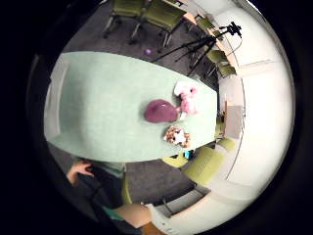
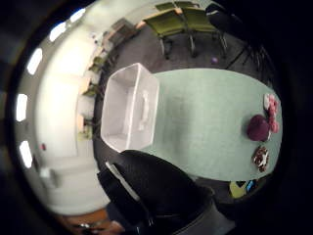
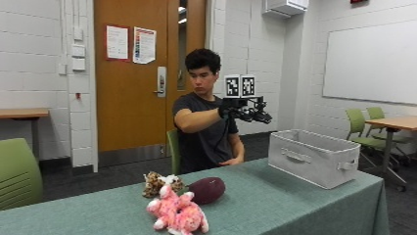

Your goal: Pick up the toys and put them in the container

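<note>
While the gloved right hand (image 3: 242, 110) is raised well above the table (image 3: 287, 200), no toy is held and the task stands at its first step: the reach toward a toy. The fingers appear relaxed and extended, grasping nothing, though the outside view shows them only small.

Three toys lie together on the left part of the table, well apart from the container (image 3: 314, 156), which stands at the right end:
- a pink plush toy (image 3: 176, 211), nearest the camera;
- a dark maroon rounded toy (image 3: 207, 190), just behind it and touching or nearly so;
- a spotted brown plush toy (image 3: 157, 183), on the far side, toward the person.

The container is a white fabric bin, upright, with an open top; the thumb-side palm view shows its interior (image 2: 122, 110) without contents.

The next move calls for lowering the hand leftward to the toy cluster. Judged from position, the spotted toy or the maroon toy lies closest to the person.
</note>
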A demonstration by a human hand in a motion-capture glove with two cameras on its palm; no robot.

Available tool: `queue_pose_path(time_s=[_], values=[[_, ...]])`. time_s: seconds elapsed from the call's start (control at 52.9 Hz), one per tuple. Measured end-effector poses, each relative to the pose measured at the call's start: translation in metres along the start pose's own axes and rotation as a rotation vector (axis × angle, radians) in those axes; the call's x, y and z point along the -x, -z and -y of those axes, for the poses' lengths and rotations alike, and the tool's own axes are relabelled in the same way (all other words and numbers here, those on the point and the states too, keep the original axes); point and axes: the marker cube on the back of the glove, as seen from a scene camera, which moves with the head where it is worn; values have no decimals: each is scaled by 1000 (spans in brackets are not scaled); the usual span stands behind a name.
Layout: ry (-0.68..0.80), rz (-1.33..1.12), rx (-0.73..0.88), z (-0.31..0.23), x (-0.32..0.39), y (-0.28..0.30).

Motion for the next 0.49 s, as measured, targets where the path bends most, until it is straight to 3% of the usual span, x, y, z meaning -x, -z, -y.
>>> queue_pose_path(time_s=[0.491], values=[[-130,39,42,-7,-124,-79]])
